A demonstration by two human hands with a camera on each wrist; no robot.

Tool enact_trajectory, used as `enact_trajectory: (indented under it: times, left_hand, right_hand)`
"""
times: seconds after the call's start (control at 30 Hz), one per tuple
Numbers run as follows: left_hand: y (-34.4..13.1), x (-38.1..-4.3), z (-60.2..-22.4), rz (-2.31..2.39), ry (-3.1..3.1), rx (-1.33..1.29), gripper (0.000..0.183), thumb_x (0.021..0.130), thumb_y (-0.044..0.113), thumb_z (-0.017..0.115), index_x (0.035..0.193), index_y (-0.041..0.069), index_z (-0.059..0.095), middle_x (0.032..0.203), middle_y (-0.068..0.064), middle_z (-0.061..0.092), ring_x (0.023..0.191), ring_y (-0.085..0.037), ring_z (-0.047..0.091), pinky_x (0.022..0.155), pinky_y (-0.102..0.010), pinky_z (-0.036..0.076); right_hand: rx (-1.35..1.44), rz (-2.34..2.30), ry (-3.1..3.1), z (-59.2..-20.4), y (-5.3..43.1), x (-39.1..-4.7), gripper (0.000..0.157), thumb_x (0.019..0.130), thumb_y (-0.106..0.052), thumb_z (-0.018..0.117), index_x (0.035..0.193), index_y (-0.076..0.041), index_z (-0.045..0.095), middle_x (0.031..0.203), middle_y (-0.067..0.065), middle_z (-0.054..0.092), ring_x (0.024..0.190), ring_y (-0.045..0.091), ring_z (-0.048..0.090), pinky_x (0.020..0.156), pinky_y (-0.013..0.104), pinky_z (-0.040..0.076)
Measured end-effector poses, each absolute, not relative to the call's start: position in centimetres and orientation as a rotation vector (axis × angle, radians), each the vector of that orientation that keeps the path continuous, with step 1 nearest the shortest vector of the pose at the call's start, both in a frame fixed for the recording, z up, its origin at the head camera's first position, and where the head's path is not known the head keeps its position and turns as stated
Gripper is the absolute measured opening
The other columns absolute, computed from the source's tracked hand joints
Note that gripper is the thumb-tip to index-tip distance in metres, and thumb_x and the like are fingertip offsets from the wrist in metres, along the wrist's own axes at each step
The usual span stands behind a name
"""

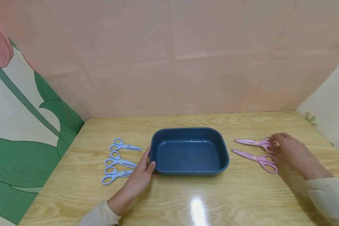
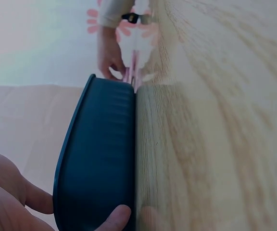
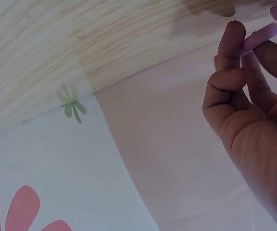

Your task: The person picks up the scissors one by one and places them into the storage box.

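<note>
A dark blue rectangular tub (image 1: 186, 173) stands on the wooden table with nothing inside it. My left hand (image 1: 138, 179) grips its left side near the front corner, the thumb by the rim and the fingers along the outer wall. On the right lie two pairs of pink scissors, blades pointing left. The handle of the farther pink scissors (image 1: 250, 142) is pinched by my right hand (image 1: 295, 153); in the right wrist view, part of the pink handle (image 3: 263, 37) shows between thumb and finger. The nearer pink scissors (image 1: 255, 158) rest just in front.
Left of the tub are three pairs of light blue scissors: a far pair (image 1: 127, 146), a middle pair (image 1: 121, 162) and a near pair (image 1: 120, 173), the last two partly behind my left hand. A pink sheet (image 1: 175, 62) backs the table (image 1: 164, 201).
</note>
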State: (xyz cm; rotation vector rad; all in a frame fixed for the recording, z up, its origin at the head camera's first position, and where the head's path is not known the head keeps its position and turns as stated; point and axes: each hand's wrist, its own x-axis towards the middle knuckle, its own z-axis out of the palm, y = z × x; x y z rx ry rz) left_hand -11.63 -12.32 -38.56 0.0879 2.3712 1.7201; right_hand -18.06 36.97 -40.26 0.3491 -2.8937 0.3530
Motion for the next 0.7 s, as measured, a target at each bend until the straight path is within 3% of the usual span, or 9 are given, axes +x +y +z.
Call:
enact_trajectory:
  times: [0.4, 0.7]
  left_hand:
    - [-12.32, -11.68, -38.49, 1.698, 2.373, 0.080, 0.061, 0.107, 0.007, 0.037, 0.161, 0.011, 0.009, 0.164, -0.024, 0.017, 0.135, -0.040, 0.047, 0.089, -0.041, 0.059]
    - [-12.33, -11.73, -38.51, 1.674, 2.384, 0.075, 0.062, 0.107, 0.008, 0.038, 0.161, 0.011, 0.008, 0.165, -0.023, 0.016, 0.137, -0.040, 0.044, 0.088, -0.040, 0.059]
  right_hand:
    - [0.351, 0.375, -2.881, -39.96, 36.87, -18.03, 0.032, 0.083, -0.010, 0.078, 0.110, 0.001, 0.066, 0.113, 0.033, 0.062, 0.095, 0.055, 0.062, 0.076, 0.068, 0.049]
    - [0.347, 0.385, -2.851, -39.58, 36.77, -18.07, 0.030, 0.081, -0.012, 0.081, 0.107, -0.002, 0.069, 0.108, 0.031, 0.067, 0.082, 0.043, 0.067, 0.070, 0.061, 0.051]
